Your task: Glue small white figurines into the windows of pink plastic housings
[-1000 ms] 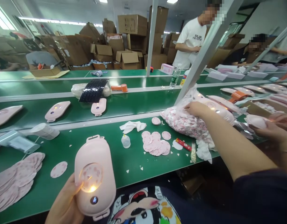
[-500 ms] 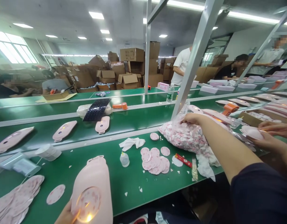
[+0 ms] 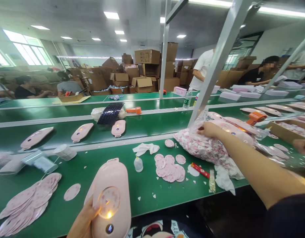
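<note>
At lower center of the frame, the left hand [image 3: 84,219] grips a pale pink oval case [image 3: 117,175] with a glowing round window, over the green desk [image 3: 142,195]. Toward the right, the right hand [image 3: 209,129] lies spread on a clear plastic bag [image 3: 199,147] packed with pink printed discs; loose discs [image 3: 168,170] sit in a pile just left of the bag.

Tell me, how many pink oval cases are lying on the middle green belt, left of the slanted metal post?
3. One pink oval case lies at the far left, a second pink oval case beside it, and a third pink oval case nearest the post. None seems hidden.
</note>
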A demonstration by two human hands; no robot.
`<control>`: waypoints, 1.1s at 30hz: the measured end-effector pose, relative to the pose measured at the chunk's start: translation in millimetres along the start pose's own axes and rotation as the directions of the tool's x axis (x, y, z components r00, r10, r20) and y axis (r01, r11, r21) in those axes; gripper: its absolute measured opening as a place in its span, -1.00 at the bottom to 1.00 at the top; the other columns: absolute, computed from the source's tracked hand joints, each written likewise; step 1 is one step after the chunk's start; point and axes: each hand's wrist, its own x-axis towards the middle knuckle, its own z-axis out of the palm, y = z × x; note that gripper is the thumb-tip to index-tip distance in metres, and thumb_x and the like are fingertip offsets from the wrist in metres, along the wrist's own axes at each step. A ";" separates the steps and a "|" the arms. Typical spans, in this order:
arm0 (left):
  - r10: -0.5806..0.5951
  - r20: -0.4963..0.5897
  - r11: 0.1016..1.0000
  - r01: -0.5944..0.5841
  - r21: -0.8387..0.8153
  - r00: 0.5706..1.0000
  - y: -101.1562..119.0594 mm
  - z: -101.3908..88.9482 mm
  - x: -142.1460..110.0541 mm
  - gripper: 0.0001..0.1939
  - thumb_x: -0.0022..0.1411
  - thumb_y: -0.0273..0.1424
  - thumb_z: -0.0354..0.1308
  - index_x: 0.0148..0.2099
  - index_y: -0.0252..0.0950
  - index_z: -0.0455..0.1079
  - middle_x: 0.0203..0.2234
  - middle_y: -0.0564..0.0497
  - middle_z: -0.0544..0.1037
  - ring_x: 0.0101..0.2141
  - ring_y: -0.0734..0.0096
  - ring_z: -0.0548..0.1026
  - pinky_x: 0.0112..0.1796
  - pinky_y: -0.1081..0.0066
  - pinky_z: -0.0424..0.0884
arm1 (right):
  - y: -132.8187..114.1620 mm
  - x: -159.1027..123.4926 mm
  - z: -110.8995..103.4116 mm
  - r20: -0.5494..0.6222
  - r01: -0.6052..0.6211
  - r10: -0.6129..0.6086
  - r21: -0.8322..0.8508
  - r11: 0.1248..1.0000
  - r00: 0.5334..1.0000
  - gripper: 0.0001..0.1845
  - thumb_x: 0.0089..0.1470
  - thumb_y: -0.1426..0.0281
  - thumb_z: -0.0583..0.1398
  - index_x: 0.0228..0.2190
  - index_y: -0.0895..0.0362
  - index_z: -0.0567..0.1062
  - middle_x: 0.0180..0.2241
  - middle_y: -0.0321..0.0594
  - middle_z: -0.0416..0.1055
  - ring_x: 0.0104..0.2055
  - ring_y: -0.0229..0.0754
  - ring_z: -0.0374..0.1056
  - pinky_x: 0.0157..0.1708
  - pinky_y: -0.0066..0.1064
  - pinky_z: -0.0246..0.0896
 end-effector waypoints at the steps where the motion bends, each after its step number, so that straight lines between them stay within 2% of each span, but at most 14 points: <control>1: 0.022 -0.002 1.000 -0.022 0.002 1.000 -0.4 -0.3 -0.6 -0.07 -0.09 -0.31 0.42 0.34 -0.22 0.21 -0.20 -0.18 0.68 -0.17 -0.24 0.61 -0.33 0.12 0.62 | 0.9 -0.4 2.8 -0.016 0.003 -0.003 -0.019 1.000 1.000 -0.68 0.25 0.24 0.20 -0.05 0.17 0.46 -0.04 -0.11 0.43 -0.08 -0.12 0.42 -0.08 -0.18 0.39; 6: 0.068 0.004 0.997 -0.068 0.026 0.998 -0.1 -5.6 3.4 -0.14 -0.13 -0.33 0.44 0.27 -0.20 0.32 -0.17 -0.16 0.68 -0.10 -0.27 0.58 -0.25 0.11 0.62 | 8.4 -1.9 16.1 -0.091 -0.019 0.011 -0.082 0.996 0.996 -0.68 0.26 0.24 0.19 -0.04 0.16 0.45 -0.03 -0.12 0.42 -0.07 -0.12 0.41 -0.07 -0.15 0.38; 11: 0.007 0.022 1.000 -0.008 0.027 1.000 1.4 -12.5 11.9 -0.08 -0.20 -0.37 0.47 0.27 -0.12 0.32 -0.05 -0.12 0.64 -0.01 -0.31 0.52 -0.13 0.03 0.57 | 14.6 1.3 21.9 -0.113 -0.076 0.063 -0.107 0.991 0.992 -0.69 0.26 0.23 0.19 -0.07 0.17 0.46 -0.05 -0.13 0.44 -0.08 -0.12 0.42 -0.07 -0.15 0.39; 16: 0.046 0.018 0.998 -0.047 0.039 0.999 2.8 -12.5 8.4 -0.11 -0.16 -0.33 0.45 0.28 -0.12 0.32 -0.05 -0.11 0.64 -0.03 -0.28 0.54 -0.18 0.09 0.60 | 11.1 4.3 20.1 -0.134 -0.085 0.073 -0.086 0.993 0.988 -0.72 0.26 0.24 0.19 -0.10 0.16 0.48 -0.06 -0.14 0.45 -0.08 -0.13 0.42 -0.06 -0.16 0.38; 20: 0.047 0.029 0.998 -0.048 0.041 0.998 5.8 -17.1 10.2 -0.12 -0.12 -0.31 0.44 0.29 -0.14 0.30 -0.12 -0.13 0.66 -0.15 -0.23 0.61 -0.28 0.13 0.62 | 9.1 -1.6 6.0 -0.246 -0.098 0.088 -0.030 0.995 0.965 -0.72 0.26 0.26 0.19 -0.09 0.17 0.47 -0.04 -0.13 0.43 -0.05 -0.12 0.40 -0.05 -0.15 0.37; 24: 0.079 0.051 0.996 -0.081 0.031 0.996 5.2 -15.8 10.8 -0.18 -0.12 -0.33 0.45 0.24 -0.22 0.35 -0.21 -0.14 0.68 -0.23 -0.10 0.63 -0.37 0.28 0.61 | -3.3 -37.9 -9.8 -0.348 -0.076 0.097 0.073 0.994 0.932 -0.76 0.23 0.28 0.21 -0.14 0.18 0.47 -0.15 -0.16 0.45 -0.14 -0.13 0.41 -0.10 -0.14 0.36; 26: 0.124 0.090 0.992 -0.126 0.012 0.988 1.6 -7.6 7.7 -0.24 -0.09 -0.35 0.45 0.20 -0.25 0.40 -0.19 -0.14 0.68 -0.19 -0.05 0.62 -0.31 0.31 0.60 | -27.8 -71.6 -5.9 -0.416 -0.016 0.082 0.160 0.987 0.906 -0.73 0.22 0.30 0.18 -0.10 0.19 0.44 -0.25 -0.03 0.45 -0.25 -0.02 0.42 -0.19 -0.06 0.35; 27: 0.149 0.113 0.989 -0.150 0.000 0.982 -1.1 -2.0 5.9 -0.29 -0.05 -0.36 0.43 0.19 -0.26 0.41 -0.15 -0.14 0.67 -0.14 -0.03 0.61 -0.24 0.30 0.58 | -46.2 -91.9 0.0 -0.440 0.074 0.027 0.212 0.974 0.897 -0.68 0.25 0.28 0.13 -0.02 0.17 0.39 -0.25 0.01 0.45 -0.28 0.00 0.43 -0.25 -0.10 0.36; 28: 0.163 0.142 0.987 -0.163 -0.010 0.976 -4.3 4.3 4.3 -0.32 -0.01 -0.36 0.41 0.19 -0.25 0.41 -0.10 -0.15 0.65 -0.09 -0.03 0.58 -0.16 0.28 0.56 | -68.1 -113.8 8.1 -0.443 0.191 -0.058 0.262 0.946 0.895 -0.68 0.30 0.26 0.05 0.01 0.12 0.35 -0.24 0.00 0.45 -0.30 -0.04 0.44 -0.31 -0.19 0.37; 29: 0.171 0.174 0.985 -0.170 -0.020 0.970 -7.7 10.8 2.8 -0.35 0.03 -0.35 0.39 0.20 -0.24 0.40 -0.06 -0.15 0.63 -0.04 -0.02 0.56 -0.08 0.25 0.52 | -92.6 -136.3 17.5 -0.444 0.307 -0.153 0.300 0.903 0.883 -0.73 0.32 0.23 0.00 -0.06 0.06 0.36 -0.27 -0.07 0.45 -0.31 -0.10 0.44 -0.32 -0.27 0.37; 30: 0.173 0.210 0.985 -0.170 -0.029 0.962 -11.4 16.9 1.5 -0.36 0.06 -0.35 0.37 0.21 -0.23 0.40 -0.02 -0.16 0.61 0.01 -0.03 0.53 -0.01 0.21 0.47 | -118.3 -158.0 27.4 -0.430 0.458 -0.296 0.346 0.819 0.853 -0.81 0.30 0.22 0.03 -0.18 0.00 0.38 -0.32 -0.18 0.44 -0.31 -0.16 0.44 -0.31 -0.33 0.39; 31: 0.170 0.252 0.985 -0.166 -0.037 0.953 -15.1 22.5 0.1 -0.37 0.08 -0.35 0.36 0.22 -0.22 0.39 0.01 -0.16 0.59 0.04 -0.03 0.50 0.04 0.18 0.43 | -143.7 -177.4 36.9 -0.429 0.655 -0.497 0.442 0.613 0.754 -0.88 0.29 0.31 0.05 -0.25 0.00 0.39 -0.32 -0.22 0.44 -0.26 -0.16 0.44 -0.26 -0.32 0.39; 32: 0.166 0.298 0.986 -0.160 -0.045 0.940 -18.5 27.4 -1.5 -0.39 0.10 -0.35 0.35 0.21 -0.22 0.39 0.02 -0.16 0.58 0.07 -0.04 0.48 0.07 0.15 0.40 | -167.3 -193.4 45.5 -0.437 0.750 -0.624 0.504 0.427 0.648 -0.85 0.29 0.43 0.03 -0.22 -0.01 0.39 -0.30 -0.25 0.44 -0.24 -0.20 0.42 -0.26 -0.34 0.39; 33: 0.161 0.347 0.987 -0.152 -0.052 0.924 -21.6 31.3 -3.4 -0.43 0.12 -0.36 0.33 0.20 -0.22 0.39 0.02 -0.16 0.58 0.07 -0.04 0.47 0.09 0.13 0.38 | -187.7 -205.3 52.6 -0.454 0.778 -0.666 0.538 0.325 0.592 -0.81 0.27 0.49 0.06 -0.18 -0.01 0.39 -0.29 -0.27 0.43 -0.24 -0.23 0.41 -0.28 -0.37 0.38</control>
